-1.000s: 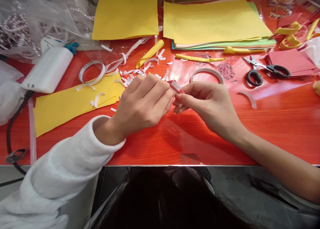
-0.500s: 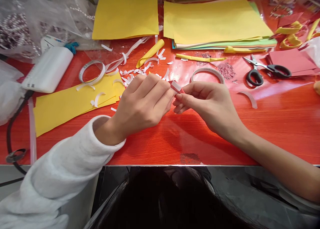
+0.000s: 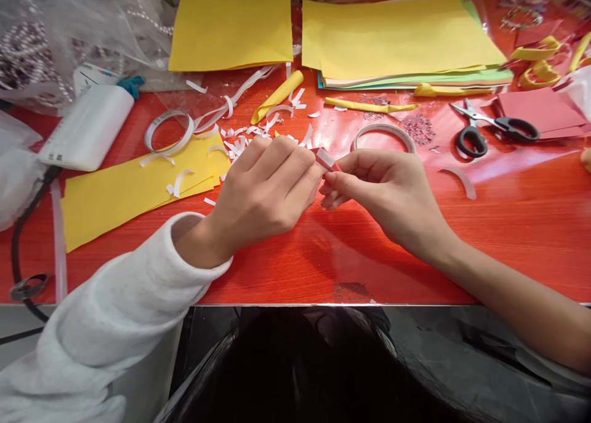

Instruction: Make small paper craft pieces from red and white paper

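Between my two hands, over the middle of the red table (image 3: 286,269), is a small folded piece of red paper (image 3: 333,164). A whitish strip of tape (image 3: 325,158) lies across its upper side. My left hand (image 3: 268,192) has its fingers curled round the paper's left end, which the knuckles hide. My right hand (image 3: 378,183) pinches the right end between thumb and fingers. Just behind my right hand lies a roll of double-sided tape (image 3: 383,129). White paper scraps (image 3: 237,146) are scattered behind my left hand.
Yellow sheets (image 3: 231,29) and a stack of coloured paper (image 3: 397,38) lie at the back. Black-handled scissors (image 3: 496,127) and red paper (image 3: 542,113) are on the right. Leftward are yellow strips (image 3: 138,192), another tape roll (image 3: 169,132) and a white corded device (image 3: 90,127).
Both hands hold the red paper in nearly the same position as before. The view has shifted very slightly; nothing else visibly differs.
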Available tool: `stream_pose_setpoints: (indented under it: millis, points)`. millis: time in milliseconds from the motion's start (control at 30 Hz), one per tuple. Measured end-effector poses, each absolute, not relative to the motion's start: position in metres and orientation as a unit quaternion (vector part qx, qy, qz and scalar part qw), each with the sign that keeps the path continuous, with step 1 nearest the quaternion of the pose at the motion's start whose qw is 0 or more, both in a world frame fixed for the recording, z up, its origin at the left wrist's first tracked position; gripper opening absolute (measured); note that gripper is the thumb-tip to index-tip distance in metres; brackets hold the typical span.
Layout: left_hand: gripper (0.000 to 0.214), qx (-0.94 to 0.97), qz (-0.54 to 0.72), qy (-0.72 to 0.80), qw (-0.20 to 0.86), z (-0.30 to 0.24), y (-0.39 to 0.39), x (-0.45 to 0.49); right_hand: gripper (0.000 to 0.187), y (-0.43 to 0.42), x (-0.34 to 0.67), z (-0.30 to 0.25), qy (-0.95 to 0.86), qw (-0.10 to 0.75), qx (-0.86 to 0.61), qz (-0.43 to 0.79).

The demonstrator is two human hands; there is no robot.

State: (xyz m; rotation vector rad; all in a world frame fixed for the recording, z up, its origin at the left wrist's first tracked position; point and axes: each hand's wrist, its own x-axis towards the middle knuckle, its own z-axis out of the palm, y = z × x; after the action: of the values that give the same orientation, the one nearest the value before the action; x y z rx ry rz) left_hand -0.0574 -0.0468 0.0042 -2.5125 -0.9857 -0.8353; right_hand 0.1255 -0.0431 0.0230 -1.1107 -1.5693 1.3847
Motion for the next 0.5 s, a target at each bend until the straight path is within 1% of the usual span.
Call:
stream_pose_setpoints:
  millis: [67,133,200,333,400,500]
  points:
    - [0.014,-0.882,-0.290,-0.350,0.126,0.0022,-0.0469,-0.0581,0.012,-0.0432,0.1255,0.0230,-0.614,0.377,-0.436,0.539]
    - [0.012,-0.882,-0.289,-0.349,0.127,0.0016,-0.0471,-0.0584,0.012,-0.0435,0.1254,0.0231,-0.613,0.377,-0.438,0.539]
    - [0.013,-0.878,-0.289,-0.342,0.168,0.0029,-0.0474,-0.0579,0.013,-0.0436,0.1252,0.0233,-0.613,0.377,-0.439,0.538]
    - [0.012,-0.864,-0.268,-0.300,0.304,0.0087,-0.0480,-0.0548,0.013,-0.0438,0.1249,0.0231,-0.614,0.377,-0.437,0.539]
    - [0.012,-0.855,-0.271,-0.293,0.331,0.0108,-0.0482,-0.0529,0.013,-0.0437,0.1250,0.0228,-0.613,0.377,-0.436,0.540]
    - [0.011,-0.846,-0.285,-0.306,0.331,0.0115,-0.0482,-0.0513,0.012,-0.0435,0.1254,0.0221,-0.611,0.377,-0.439,0.540]
